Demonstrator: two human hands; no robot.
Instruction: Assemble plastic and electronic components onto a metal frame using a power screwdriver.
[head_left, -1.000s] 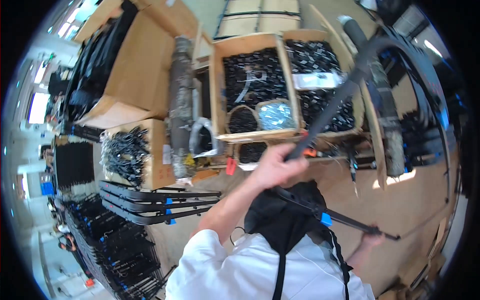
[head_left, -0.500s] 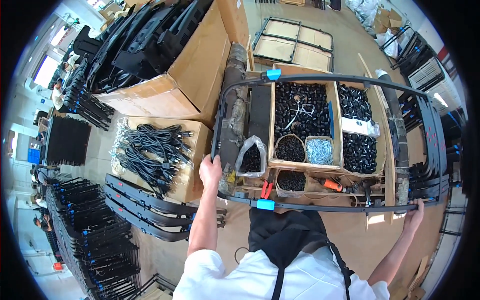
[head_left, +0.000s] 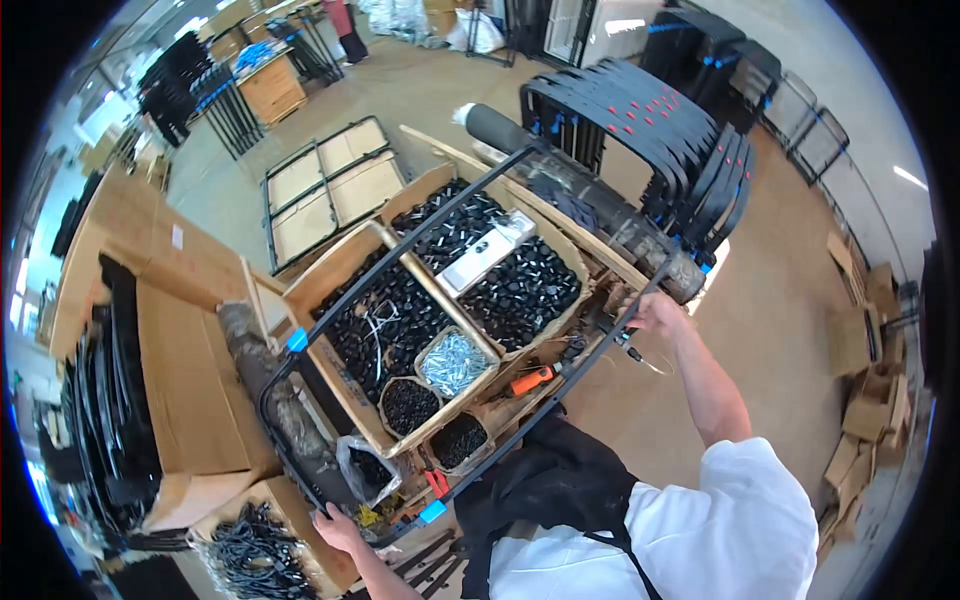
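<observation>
A long black tubular frame (head_left: 350,299) with rounded corners and blue clips lies slantwise over a wooden parts bin (head_left: 375,432). My left hand (head_left: 340,528) is closed round its near left end. On the near right stretch of the frame, my right hand (head_left: 659,313) is closed too, its fingers partly hidden. Beneath the frame, the bin holds many small black plastic parts (head_left: 525,290), a box of silver screws (head_left: 453,362) and a box of black screws (head_left: 410,407). A white box (head_left: 487,252) rests on the black parts.
Padded rollers (head_left: 615,205) flank the bin. An orange power tool (head_left: 533,380) and red-handled pliers (head_left: 437,483) lie at its near side. Black curved frames (head_left: 640,110) are stacked beyond the right roller. Cartons with black panels (head_left: 110,400) and coiled cables (head_left: 258,550) stand left.
My view has swung to the right, so the bench now appears tilted. Both hands stay on the frame; the stacked frames on the right have come into fuller view.
</observation>
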